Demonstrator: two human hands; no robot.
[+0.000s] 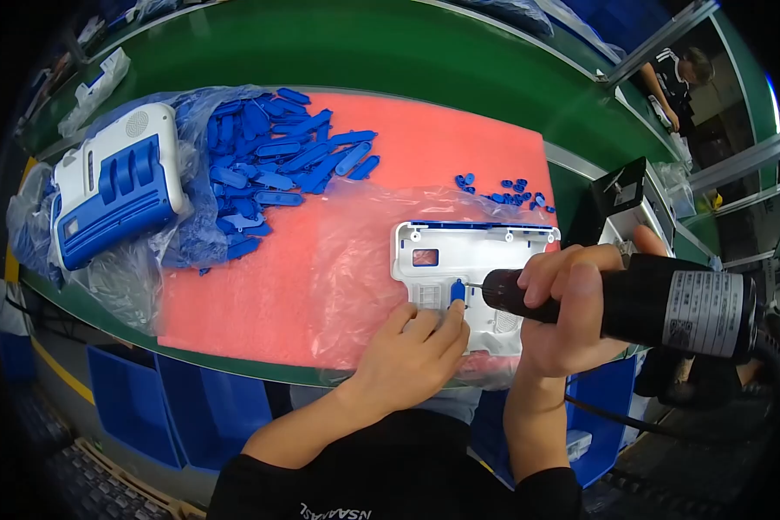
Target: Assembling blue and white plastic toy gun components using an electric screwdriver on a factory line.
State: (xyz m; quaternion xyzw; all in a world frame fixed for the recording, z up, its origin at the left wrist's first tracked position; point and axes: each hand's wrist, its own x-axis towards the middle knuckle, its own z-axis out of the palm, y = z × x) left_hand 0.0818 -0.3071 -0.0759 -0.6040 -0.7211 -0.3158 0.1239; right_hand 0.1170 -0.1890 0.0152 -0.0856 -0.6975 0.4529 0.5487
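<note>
A white plastic housing panel [485, 251] with a blue upper edge lies on a clear plastic sheet over a pink foam mat [260, 286]. My left hand [416, 351] presses a small blue plastic clip [458, 291] against the panel with its fingertips. My right hand [563, 303] grips a black electric screwdriver [650, 303] held sideways, its bit tip touching the blue clip from the right.
A heap of long blue plastic parts [277, 160] lies in a plastic bag at the back left, beside an assembled white and blue housing [117, 182]. Small blue pieces [511, 192] are scattered behind the panel. A green conveyor belt [364, 52] runs behind. Another person [680, 74] works far right.
</note>
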